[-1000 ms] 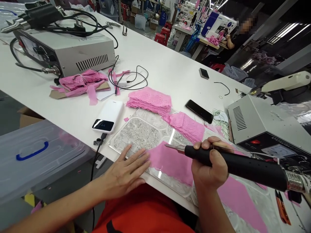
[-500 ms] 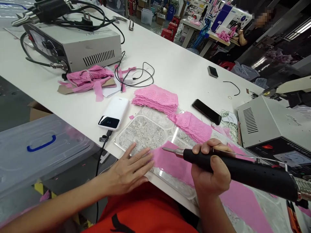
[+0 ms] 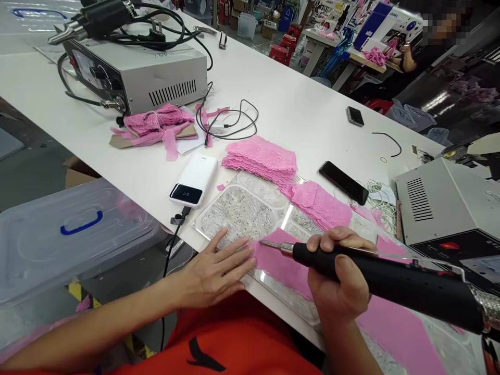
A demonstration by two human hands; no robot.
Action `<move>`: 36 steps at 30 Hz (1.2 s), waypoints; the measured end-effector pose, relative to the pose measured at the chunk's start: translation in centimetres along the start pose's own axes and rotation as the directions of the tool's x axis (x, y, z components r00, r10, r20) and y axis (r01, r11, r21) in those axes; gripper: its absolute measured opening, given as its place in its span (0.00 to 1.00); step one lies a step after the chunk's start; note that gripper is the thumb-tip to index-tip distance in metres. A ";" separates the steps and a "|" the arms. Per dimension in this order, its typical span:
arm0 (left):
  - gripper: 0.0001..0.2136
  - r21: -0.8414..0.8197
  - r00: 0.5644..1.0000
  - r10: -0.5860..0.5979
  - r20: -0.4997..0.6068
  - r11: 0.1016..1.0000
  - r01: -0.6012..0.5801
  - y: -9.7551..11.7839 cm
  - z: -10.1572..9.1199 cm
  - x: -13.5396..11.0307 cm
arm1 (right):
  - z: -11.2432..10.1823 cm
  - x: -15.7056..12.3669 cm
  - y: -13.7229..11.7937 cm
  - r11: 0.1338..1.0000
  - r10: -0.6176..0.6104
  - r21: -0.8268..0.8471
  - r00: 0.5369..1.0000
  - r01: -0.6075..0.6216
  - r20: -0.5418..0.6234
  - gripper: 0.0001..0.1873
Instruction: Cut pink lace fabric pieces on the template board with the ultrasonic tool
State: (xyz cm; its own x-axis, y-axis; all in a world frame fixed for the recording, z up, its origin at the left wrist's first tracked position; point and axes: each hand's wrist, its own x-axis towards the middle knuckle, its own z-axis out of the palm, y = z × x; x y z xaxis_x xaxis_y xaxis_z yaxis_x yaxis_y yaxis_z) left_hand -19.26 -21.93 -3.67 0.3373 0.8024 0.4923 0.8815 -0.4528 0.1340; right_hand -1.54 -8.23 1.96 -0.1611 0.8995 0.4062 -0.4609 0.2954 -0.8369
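My right hand (image 3: pixel 340 281) is closed round the black handle of a cutting tool (image 3: pixel 390 284). The tool's metal tip points left and rests at the left end of a pink lace strip (image 3: pixel 279 260). This strip lies across a scratched clear plate (image 3: pixel 238 211) at the table's near edge. My left hand (image 3: pixel 216 268) lies flat, fingers stretched out, pressing the strip's left end down on the plate just left of the tip.
A stack of pink lace pieces (image 3: pixel 262 156) and another lace piece (image 3: pixel 322 204) lie behind the plate. A white power bank (image 3: pixel 195 179), a black phone (image 3: pixel 344 182), two grey control boxes (image 3: pixel 140 73) (image 3: pixel 445 208) and cables stand around. A clear lidded bin (image 3: pixel 66 234) sits left below the table.
The view has shifted, so everything sits further right and up. The tool tip has come down to the strip's left end, close to my left fingertips, which stay flat.
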 end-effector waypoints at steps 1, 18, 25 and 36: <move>0.17 -0.004 1.000 0.002 -0.005 1.000 -0.002 0.0 0.0 0.0 | 0.0 0.0 0.0 1.000 -0.002 -0.006 1.000 0.002 0.012 0.06; 0.16 -0.073 0.997 0.016 -0.074 0.997 -0.021 1.0 0.6 2.9 | -5.1 2.6 -4.2 0.986 -0.157 -0.110 0.935 0.128 -0.318 0.07; 0.17 -0.008 1.000 0.001 0.013 1.000 -0.001 1.0 2.2 6.2 | -6.4 1.8 -3.5 0.984 -0.176 -0.105 0.907 0.146 -0.383 0.06; 0.20 0.003 0.998 -0.028 0.063 1.000 0.028 1.0 3.0 6.5 | -4.3 1.6 -1.5 0.988 -0.143 -0.086 0.961 0.126 -0.235 0.06</move>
State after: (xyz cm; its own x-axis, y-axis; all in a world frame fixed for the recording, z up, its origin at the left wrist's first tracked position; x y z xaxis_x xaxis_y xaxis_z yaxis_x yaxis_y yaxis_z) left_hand -15.20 -16.02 -2.95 0.3322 0.8377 0.4334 0.8917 -0.4287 0.1452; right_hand 2.62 -5.81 2.31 0.1167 0.8981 0.4239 -0.4011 0.4331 -0.8072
